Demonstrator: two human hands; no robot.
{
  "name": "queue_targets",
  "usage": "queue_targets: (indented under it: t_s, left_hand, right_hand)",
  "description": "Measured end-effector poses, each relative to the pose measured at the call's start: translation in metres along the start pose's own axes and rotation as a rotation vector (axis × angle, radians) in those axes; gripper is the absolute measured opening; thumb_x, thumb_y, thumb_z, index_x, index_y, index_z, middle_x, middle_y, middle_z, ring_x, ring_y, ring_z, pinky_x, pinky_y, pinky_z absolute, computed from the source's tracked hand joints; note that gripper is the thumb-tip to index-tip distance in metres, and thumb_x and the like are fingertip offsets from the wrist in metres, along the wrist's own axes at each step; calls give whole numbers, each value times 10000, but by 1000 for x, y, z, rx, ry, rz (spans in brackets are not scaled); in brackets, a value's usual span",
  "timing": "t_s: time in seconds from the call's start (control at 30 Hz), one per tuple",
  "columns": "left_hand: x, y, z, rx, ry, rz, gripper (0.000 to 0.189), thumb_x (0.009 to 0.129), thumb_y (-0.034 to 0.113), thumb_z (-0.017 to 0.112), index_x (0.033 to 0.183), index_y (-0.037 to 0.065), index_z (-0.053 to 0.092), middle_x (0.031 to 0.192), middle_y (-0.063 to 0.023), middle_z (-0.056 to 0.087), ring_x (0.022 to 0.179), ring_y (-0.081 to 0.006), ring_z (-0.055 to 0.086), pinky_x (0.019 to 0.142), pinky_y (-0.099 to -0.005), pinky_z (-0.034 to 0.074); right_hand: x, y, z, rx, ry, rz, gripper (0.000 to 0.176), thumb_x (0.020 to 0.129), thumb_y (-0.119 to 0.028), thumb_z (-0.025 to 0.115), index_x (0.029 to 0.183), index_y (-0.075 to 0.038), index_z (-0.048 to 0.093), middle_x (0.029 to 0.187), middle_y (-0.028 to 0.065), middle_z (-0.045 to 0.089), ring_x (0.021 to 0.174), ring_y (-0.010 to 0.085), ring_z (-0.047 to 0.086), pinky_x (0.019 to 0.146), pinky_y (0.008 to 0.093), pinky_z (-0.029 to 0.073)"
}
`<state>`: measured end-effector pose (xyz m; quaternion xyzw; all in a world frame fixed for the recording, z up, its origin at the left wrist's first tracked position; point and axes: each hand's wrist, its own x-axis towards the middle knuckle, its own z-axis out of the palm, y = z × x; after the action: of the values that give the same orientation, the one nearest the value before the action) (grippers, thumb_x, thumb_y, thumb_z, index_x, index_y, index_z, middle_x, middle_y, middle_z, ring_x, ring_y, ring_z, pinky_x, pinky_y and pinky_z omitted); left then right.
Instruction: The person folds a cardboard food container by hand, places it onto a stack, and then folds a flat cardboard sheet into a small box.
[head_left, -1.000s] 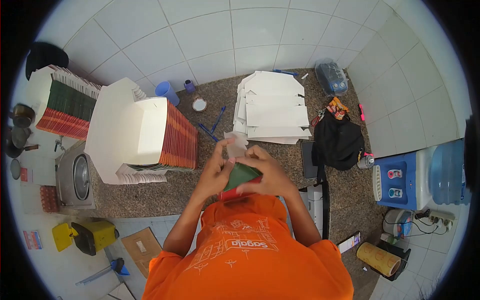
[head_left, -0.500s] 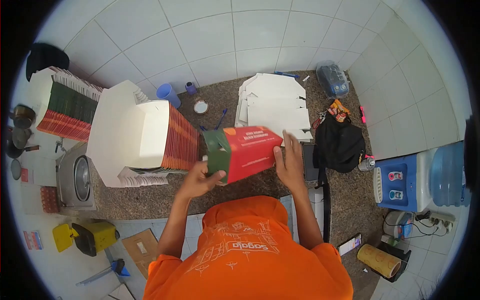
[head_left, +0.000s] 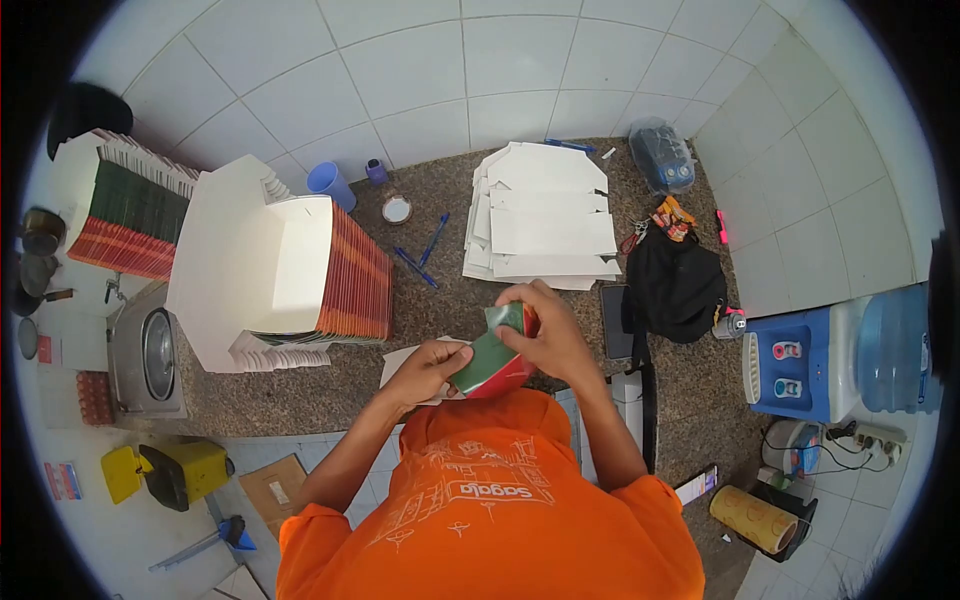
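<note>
While the carton (head_left: 488,362) is at seven o'clock from the sheets (head_left: 550,228), the left hand (head_left: 428,370) clamps its nine-o'clock side and the right hand (head_left: 556,337) its two-o'clock side, apparently bracing its thin walls.

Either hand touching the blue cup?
No: the left hand and right hand both hold the red-and-green carton, while the blue cup sits apart from them.

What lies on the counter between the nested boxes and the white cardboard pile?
In the head view, two blue pens and a small round, white-topped item lie on the counter; a blue cup and purple bottle stand farther back.
</note>
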<state>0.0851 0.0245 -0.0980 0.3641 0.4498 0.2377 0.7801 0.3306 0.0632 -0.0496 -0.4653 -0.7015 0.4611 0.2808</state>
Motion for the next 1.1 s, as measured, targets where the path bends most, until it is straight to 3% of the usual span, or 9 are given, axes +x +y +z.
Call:
queue_targets:
  t_s: [0.07, 0.17, 0.3, 0.4, 0.57, 0.63, 0.83, 0.93, 1.1]
  left_hand:
    - [1, 1, 0, 102, -7, 66, 266, 1057, 254, 608, 1082, 19, 728, 796, 12, 683, 665, -33, 567, 564, -228, 443]
    - [4, 3, 4, 175, -3, 263, 251, 1052, 227, 618, 1109, 2, 713, 837, 9, 698, 728, -32, 586, 624, -229, 465]
    - [11, 5, 4, 263, -178, 176, 215, 1039, 156, 629, 1160, -10, 691, 987, -29, 734, 852, -54, 648, 716, -262, 535]
    - [12, 30, 28, -470, 339, 360, 192, 1026, 158, 646, 1181, 44, 645, 1009, -36, 724, 820, -97, 697, 697, -281, 581]
    - [30, 25, 52, -527, 498, 530, 174, 1045, 168, 622, 1153, 32, 635, 1034, -33, 708, 876, -91, 678, 727, -273, 568]
    - [47, 3, 51, -213, 621, 754, 163, 1053, 151, 610, 1158, 27, 619, 1036, -24, 694, 862, -64, 639, 752, -235, 524]
    - [39, 27, 23, -203, 439, 665, 306, 1112, 301, 480, 1178, 30, 606, 987, -9, 657, 856, -52, 609, 764, -233, 498]
    - [58, -10, 22, -275, 404, 590, 244, 1105, 235, 490, 1195, 34, 596, 998, -8, 644, 915, -85, 638, 809, -255, 505]
    - [42, 0, 34, -385, 219, 619, 363, 1086, 241, 522, 1297, -52, 560, 1109, -53, 660, 970, -130, 666, 897, -268, 496]
  right_hand:
    - [3, -1, 7, -16, 153, -26, 151, 870, -117, 780, 1010, -84, 731, 1042, 60, 585, 975, 205, 606, 828, 339, 485]
    - [5, 6, 19, 107, -35, -240, 138, 926, -77, 691, 1059, -74, 724, 1116, 94, 599, 1055, 230, 619, 892, 356, 488]
    - [2, 13, 46, 35, 327, -439, 123, 941, -85, 637, 1032, -52, 712, 1112, 106, 599, 1090, 324, 612, 960, 425, 468]
    - [-23, 29, 53, -86, 477, -533, 277, 791, -114, 815, 1048, -101, 711, 1113, 94, 619, 1059, 309, 619, 909, 442, 501]
    - [-2, 39, 65, -266, 495, -682, 415, 706, -158, 895, 1071, -87, 712, 1106, 100, 645, 1019, 325, 647, 876, 436, 545]
    - [13, 24, 56, -268, 542, -533, 381, 758, -117, 857, 1105, -62, 709, 1162, 108, 669, 1061, 339, 657, 906, 430, 543]
    - [14, 15, 37, 2, 255, -469, 359, 781, -70, 834, 1129, -31, 755, 1142, 140, 743, 1066, 319, 679, 948, 408, 545]
    - [19, 32, 60, -61, 550, -427, 236, 762, -82, 858, 982, -50, 781, 1117, 139, 738, 1059, 302, 681, 933, 404, 542]
    - [29, 19, 42, 27, 577, -420, 279, 742, -111, 879, 943, -51, 695, 1146, 152, 710, 1031, 284, 692, 920, 361, 527]
